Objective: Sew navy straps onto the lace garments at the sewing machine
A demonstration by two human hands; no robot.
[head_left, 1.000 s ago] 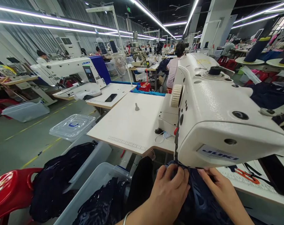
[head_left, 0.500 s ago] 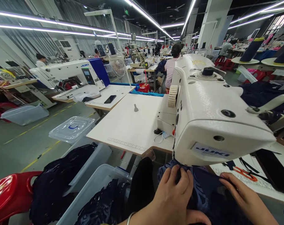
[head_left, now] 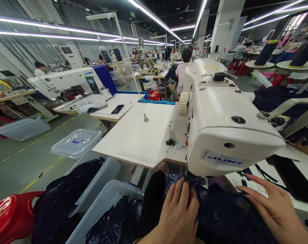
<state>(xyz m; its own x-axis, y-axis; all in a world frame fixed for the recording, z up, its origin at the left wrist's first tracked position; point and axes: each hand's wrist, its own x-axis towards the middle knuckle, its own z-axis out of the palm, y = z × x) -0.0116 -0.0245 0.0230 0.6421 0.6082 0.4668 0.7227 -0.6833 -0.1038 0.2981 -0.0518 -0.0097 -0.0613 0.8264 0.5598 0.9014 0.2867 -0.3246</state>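
Dark navy lace fabric [head_left: 220, 206] hangs over my lap, its upper edge under the head of the white sewing machine [head_left: 235, 142]. My left hand [head_left: 179, 206] presses down on the patterned lace near the needle area, fingers bent onto the cloth. To the right, my right hand [head_left: 273, 203] is off the fabric's edge, thumb and forefinger apart, nothing visibly gripped. Beyond its fingers lie narrow black strips [head_left: 267, 176] on the machine table. The orange-handled snips seen there earlier are not visible now; my right hand covers that area.
A clear plastic bin [head_left: 103, 200] with navy pieces stands at lower left, beside a dark fabric heap [head_left: 67, 193] and a red stool [head_left: 14, 217]. A dark phone-like slab [head_left: 293, 179] lies at right. A small grey metal piece [head_left: 146, 118] rests on the white tabletop [head_left: 133, 135].
My right hand has let go of the fabric edge and opened over the table where the orange snips lay. My left hand has shifted slightly left with the lace. The view has turned slightly.
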